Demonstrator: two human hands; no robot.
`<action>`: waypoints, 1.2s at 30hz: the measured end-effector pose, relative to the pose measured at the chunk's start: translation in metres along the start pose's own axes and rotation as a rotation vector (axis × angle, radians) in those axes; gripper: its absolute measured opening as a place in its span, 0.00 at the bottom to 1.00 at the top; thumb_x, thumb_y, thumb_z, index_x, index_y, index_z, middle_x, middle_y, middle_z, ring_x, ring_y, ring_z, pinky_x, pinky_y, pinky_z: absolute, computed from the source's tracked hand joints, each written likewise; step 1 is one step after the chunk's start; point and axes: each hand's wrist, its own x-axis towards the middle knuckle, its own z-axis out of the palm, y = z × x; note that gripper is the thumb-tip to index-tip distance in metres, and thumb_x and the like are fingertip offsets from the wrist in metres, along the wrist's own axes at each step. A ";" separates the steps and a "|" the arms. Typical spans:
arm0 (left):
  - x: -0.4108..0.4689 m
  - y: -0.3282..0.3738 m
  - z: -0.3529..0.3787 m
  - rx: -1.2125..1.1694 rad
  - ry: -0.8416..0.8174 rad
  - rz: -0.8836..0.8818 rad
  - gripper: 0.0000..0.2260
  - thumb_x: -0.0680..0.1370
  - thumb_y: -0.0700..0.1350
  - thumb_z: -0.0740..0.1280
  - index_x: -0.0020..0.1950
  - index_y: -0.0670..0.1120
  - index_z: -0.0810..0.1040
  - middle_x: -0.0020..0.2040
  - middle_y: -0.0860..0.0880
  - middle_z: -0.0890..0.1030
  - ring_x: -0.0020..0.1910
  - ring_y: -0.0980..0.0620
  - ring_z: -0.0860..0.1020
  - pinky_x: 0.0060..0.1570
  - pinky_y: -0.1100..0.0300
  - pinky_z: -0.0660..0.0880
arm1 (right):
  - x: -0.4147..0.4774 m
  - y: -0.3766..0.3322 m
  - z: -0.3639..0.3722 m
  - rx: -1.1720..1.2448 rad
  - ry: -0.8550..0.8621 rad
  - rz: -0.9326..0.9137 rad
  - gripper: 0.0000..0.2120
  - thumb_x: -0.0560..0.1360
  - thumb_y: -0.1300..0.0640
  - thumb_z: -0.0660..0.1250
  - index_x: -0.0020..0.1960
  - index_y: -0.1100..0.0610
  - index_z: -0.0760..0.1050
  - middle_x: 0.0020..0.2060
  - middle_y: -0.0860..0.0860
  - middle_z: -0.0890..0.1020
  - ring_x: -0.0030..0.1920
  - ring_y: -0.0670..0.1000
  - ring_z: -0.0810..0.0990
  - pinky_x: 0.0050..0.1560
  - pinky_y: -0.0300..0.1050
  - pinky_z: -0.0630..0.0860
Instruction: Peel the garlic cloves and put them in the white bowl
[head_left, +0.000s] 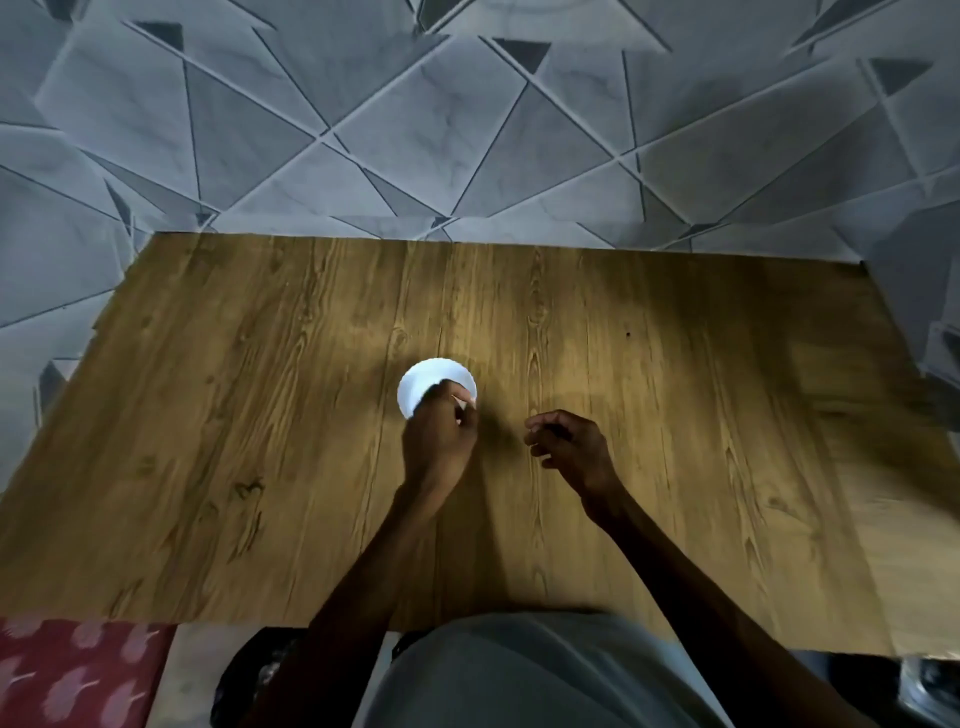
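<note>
A small white bowl (423, 382) stands near the middle of the wooden table (260, 415). My left hand (441, 436) hovers over the bowl's near right rim, its fingers curled round a small pale garlic clove (461, 402) that shows between the fingertips. My right hand (569, 447) floats above the table to the right of the bowl, fingers loosely curled, with nothing visible in it. The bowl's inside is overexposed, so I cannot tell what lies in it.
The table's far edge meets a grey floor (467, 130) with a geometric tile pattern. A red patterned cloth (78, 670) lies at the lower left below the table's near edge. A dark object (930, 686) sits at the lower right corner.
</note>
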 end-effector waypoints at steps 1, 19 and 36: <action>0.010 -0.004 -0.007 0.061 0.012 -0.025 0.04 0.77 0.42 0.65 0.50 0.47 0.79 0.45 0.54 0.81 0.43 0.55 0.78 0.38 0.64 0.70 | 0.001 -0.001 0.002 0.002 0.001 -0.008 0.06 0.79 0.60 0.66 0.51 0.54 0.81 0.42 0.49 0.85 0.42 0.48 0.84 0.42 0.43 0.80; 0.015 0.004 0.019 -0.229 -0.466 0.028 0.04 0.78 0.40 0.67 0.45 0.47 0.80 0.37 0.49 0.83 0.32 0.54 0.82 0.39 0.59 0.81 | 0.029 0.043 -0.032 -0.695 0.221 -0.284 0.06 0.78 0.62 0.66 0.53 0.60 0.79 0.49 0.54 0.80 0.45 0.51 0.79 0.37 0.38 0.76; -0.001 0.032 0.094 -0.348 -0.465 -0.061 0.11 0.76 0.38 0.70 0.58 0.40 0.80 0.52 0.49 0.82 0.49 0.58 0.77 0.43 0.79 0.70 | 0.039 0.042 -0.055 -0.463 -0.016 -0.409 0.04 0.75 0.62 0.72 0.50 0.61 0.83 0.37 0.49 0.84 0.33 0.38 0.81 0.34 0.29 0.76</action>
